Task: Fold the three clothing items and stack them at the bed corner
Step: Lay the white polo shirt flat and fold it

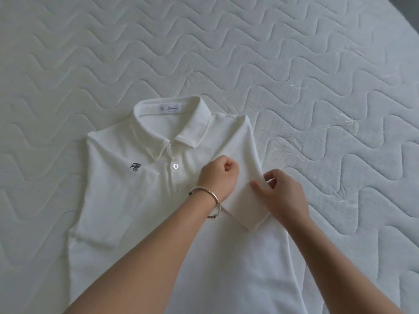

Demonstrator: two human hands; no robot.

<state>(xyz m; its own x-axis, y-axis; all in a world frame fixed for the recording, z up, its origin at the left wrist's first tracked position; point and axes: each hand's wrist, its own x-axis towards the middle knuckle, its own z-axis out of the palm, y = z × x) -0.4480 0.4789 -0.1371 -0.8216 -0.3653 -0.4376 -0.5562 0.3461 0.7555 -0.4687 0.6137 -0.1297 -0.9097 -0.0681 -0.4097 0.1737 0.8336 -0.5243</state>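
Early days imo: white collared polo shirt (pixel 140 200) lies face-up mid quilted pale mattress (pixel 226 41), sleeves tucked in, left hand (pixel 218 175) fisted on it, right hand (pixel 281 193) pinching its folded side; other 2 items not in sight.

The shirt (pixel 127 200) lies flat on the bed (pixel 317 64), its collar (pixel 172 125) beyond both hands. The left hand (pixel 218 177) rests on the chest just right of the buttons (pixel 175 166). The right hand (pixel 281 193) is just beside it, on the sleeve (pixel 244 205) folded in over the body, and the other sleeve (pixel 97 227) lies well to the left.
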